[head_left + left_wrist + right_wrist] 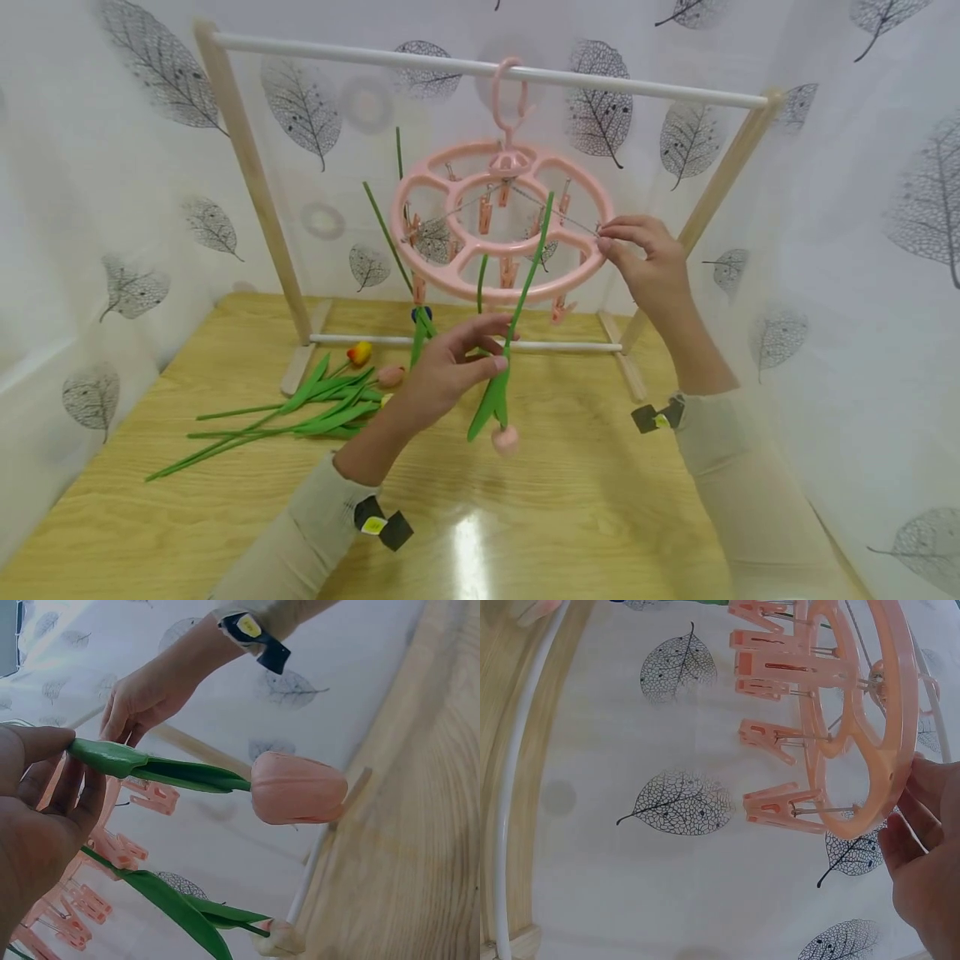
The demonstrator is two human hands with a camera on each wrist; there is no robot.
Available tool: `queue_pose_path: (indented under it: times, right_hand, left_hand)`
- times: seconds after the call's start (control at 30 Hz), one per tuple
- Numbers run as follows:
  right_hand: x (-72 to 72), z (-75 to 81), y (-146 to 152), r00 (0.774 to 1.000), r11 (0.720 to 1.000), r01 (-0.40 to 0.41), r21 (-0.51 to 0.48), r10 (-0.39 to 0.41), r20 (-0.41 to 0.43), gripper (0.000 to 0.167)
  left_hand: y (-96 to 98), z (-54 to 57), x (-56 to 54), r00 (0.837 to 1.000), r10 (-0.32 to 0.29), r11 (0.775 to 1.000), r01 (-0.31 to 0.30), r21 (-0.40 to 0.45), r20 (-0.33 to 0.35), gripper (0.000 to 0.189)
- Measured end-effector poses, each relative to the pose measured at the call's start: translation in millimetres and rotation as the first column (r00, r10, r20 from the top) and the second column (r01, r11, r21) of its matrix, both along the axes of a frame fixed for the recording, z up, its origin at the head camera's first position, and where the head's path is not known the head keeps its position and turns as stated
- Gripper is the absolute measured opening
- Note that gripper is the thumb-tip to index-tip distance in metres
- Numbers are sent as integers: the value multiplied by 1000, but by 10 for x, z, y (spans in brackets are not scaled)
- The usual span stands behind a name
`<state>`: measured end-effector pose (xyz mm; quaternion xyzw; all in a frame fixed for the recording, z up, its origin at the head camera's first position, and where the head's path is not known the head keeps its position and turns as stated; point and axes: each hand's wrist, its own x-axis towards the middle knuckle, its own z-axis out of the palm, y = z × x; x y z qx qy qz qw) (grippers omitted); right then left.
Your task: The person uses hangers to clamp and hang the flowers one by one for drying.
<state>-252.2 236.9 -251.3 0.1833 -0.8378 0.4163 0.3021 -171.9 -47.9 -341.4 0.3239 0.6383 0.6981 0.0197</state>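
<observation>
My left hand [453, 358] pinches the green stem of an artificial pink tulip [506, 441] between thumb and fingers. Its bloom points down and the bare stem rises in front of a round pink clip hanger [510, 160]. At the hanger's right edge, my right hand [652, 267] holds the rim with its fingertips. Pink clothespins [780, 667] dangle under the ring. A blue tulip [422, 314] hangs upside down from a clip on the left side. In the left wrist view, a pale tulip [277, 939] also hangs bloom down; the left hand mostly hides it in the head view.
The hanger hooks over the white top bar [360, 56] of a wooden rack [255, 183]. Several tulips, including a red-yellow bloom [360, 353] and a pink bloom [391, 377], lie on the wooden table [555, 500] at left. A leaf-print curtain [840, 250] surrounds the table.
</observation>
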Motion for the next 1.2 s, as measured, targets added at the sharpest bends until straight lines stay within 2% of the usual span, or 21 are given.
queue_pose_path:
  times: [0.2, 0.43, 0.57, 0.67, 0.8, 1.03, 1.2]
  right_hand:
    - [50, -53, -104, 999, 999, -32, -3, 32, -3, 20]
    - [147, -114, -250, 985, 991, -133, -12, 131, -111, 12]
    - [208, -141, -326, 973, 987, -157, 35, 161, -166, 10]
    - [254, -151, -387, 965, 983, -167, 74, 178, -191, 8]
    - [294, -162, -467, 944, 971, -196, 134, 224, -244, 9]
    - [377, -143, -617, 882, 942, -211, 260, 298, -364, 11]
    - [410, -130, -693, 868, 937, -190, 293, 300, -395, 11]
  left_hand:
    - [-23, 13, -8, 1000, 0, 1000, 0, 6, -3, 46]
    - [-49, 16, -45, 1000, 21, 999, -21, 32, 9, 48]
    - [-82, 26, -62, 999, 49, 998, -50, 36, 22, 47]
    - [-108, 38, -81, 998, 69, 997, -70, 46, 7, 47]
    - [-146, 46, -103, 997, 72, 995, -70, 74, -25, 47]
    - [-196, 57, -114, 998, 64, 994, -63, 89, -2, 47]
    - [-212, 91, -100, 998, 61, 994, -61, 90, 7, 47]
